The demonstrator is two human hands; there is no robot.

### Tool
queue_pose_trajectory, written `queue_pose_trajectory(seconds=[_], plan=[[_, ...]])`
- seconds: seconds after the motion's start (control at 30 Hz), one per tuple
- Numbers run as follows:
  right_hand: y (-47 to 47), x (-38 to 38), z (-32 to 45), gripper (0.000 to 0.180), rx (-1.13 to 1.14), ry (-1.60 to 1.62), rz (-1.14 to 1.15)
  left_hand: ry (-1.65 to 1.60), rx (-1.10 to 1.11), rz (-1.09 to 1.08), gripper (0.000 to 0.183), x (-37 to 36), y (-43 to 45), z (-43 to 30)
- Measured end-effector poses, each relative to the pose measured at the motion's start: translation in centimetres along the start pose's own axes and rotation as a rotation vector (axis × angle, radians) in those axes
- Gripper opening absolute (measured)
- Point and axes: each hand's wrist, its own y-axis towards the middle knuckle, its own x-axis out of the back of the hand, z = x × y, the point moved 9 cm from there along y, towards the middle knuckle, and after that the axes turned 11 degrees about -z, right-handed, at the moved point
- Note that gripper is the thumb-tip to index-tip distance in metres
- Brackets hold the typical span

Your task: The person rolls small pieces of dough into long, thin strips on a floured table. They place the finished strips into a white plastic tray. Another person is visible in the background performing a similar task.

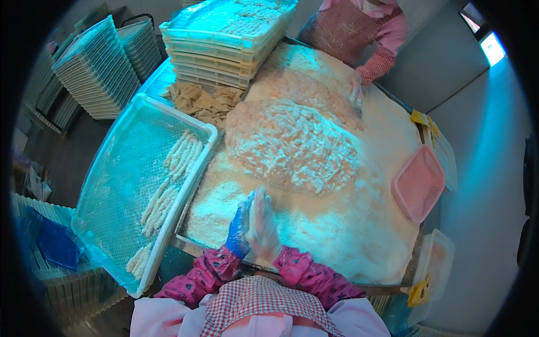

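Note:
My left hand (240, 225), in a blue glove, and my right hand (263, 225), in a pale translucent glove dusted with white powder, are pressed palm to palm over the near edge of the powder-covered table (332, 252). Whether anything lies between the palms is hidden. Beyond them sits a large heap of wet, pale pinkish strips, apparently raw meat (299, 147). To the left, a white mesh tray (113, 177) holds several coated strips (181, 156) in rows along its right side.
Stacked trays (227, 46) stand at the back left beside crumpled tan cloths (202, 99). Across the table a co-worker (349, 33) has a gloved hand at the heap's far side. A pink basket (419, 183) rests at the right edge, above a clear plastic bin (433, 269).

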Motion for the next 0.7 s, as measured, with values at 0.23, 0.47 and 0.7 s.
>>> queue_pose_trajectory(seconds=[0.23,0.47,0.7], plan=[[8.7,-0.4,-13.1,0.023,0.023,-0.227,0.168,-0.254,0.021,-0.246,0.057,6.1,-4.0,-12.4],[10.5,-1.0,-9.6,0.020,0.230,-0.330,0.289,0.659,-0.116,-0.554,0.066,24.1,-14.5,-31.6],[9.6,4.9,-10.0,0.016,-0.100,-0.085,-0.013,0.524,0.277,-0.818,0.053,26.9,-19.0,-28.4]])
